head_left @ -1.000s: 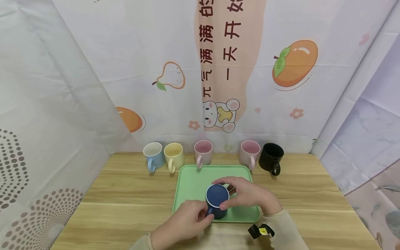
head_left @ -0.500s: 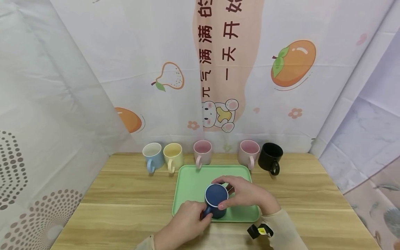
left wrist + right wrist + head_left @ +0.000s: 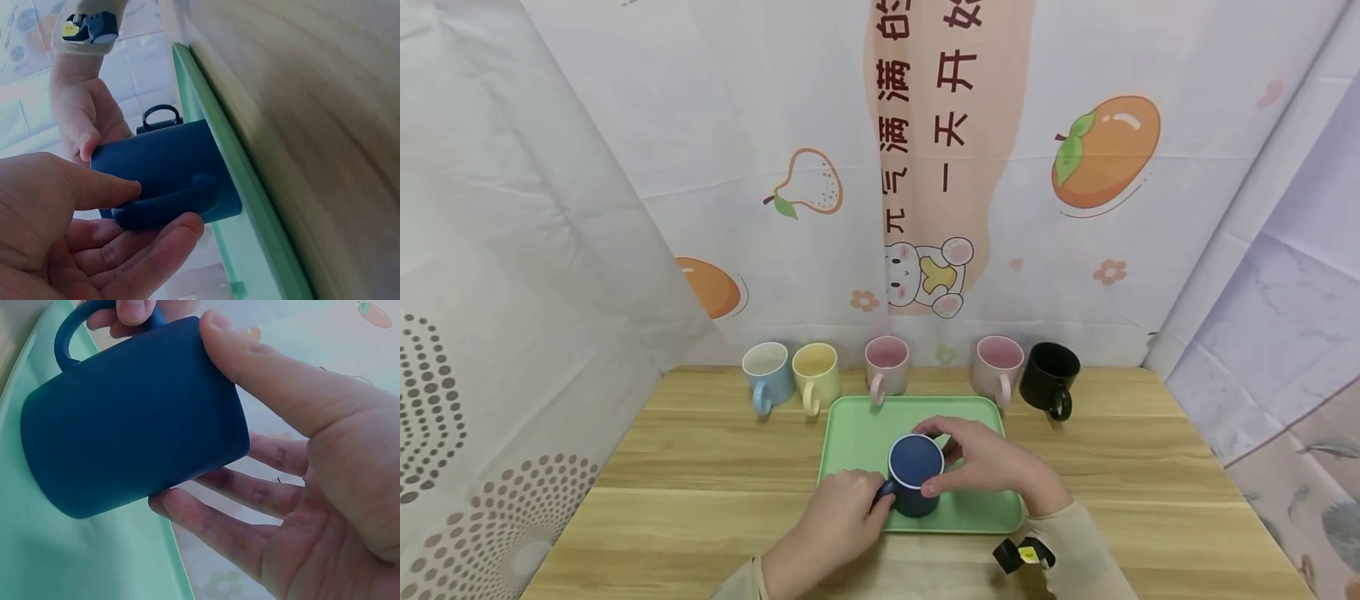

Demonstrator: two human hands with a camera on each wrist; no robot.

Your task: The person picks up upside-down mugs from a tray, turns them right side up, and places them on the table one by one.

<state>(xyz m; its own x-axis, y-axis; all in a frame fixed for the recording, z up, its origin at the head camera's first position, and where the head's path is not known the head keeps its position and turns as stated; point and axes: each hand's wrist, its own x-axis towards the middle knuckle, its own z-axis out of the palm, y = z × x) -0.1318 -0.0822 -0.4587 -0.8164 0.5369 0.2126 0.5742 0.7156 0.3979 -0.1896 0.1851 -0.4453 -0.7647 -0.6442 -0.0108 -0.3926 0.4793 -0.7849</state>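
A dark blue mug (image 3: 916, 463) stands mouth-down on the green tray (image 3: 857, 417), a flat white-ringed base facing up. My left hand (image 3: 844, 510) pinches its handle (image 3: 169, 206) between thumb and fingers, which shows closely in the left wrist view. From the right, my right hand (image 3: 981, 458) holds the mug's body near the raised base. In the right wrist view the thumb (image 3: 250, 362) lies at the upper edge of the mug (image 3: 134, 419), and the fingers (image 3: 212, 525) reach round the far side.
Along the back stand a light blue mug (image 3: 769, 375), a yellow mug (image 3: 817, 375), two pink mugs, one left (image 3: 887, 367) and one right (image 3: 997, 367), and a black mug (image 3: 1049, 377). A printed cloth (image 3: 737, 100) hangs behind the wooden table (image 3: 700, 467).
The blue mug has shifted slightly away from me, and its handle has turned further toward the left. My left hand has moved left with the handle; the right hand keeps holding the body.
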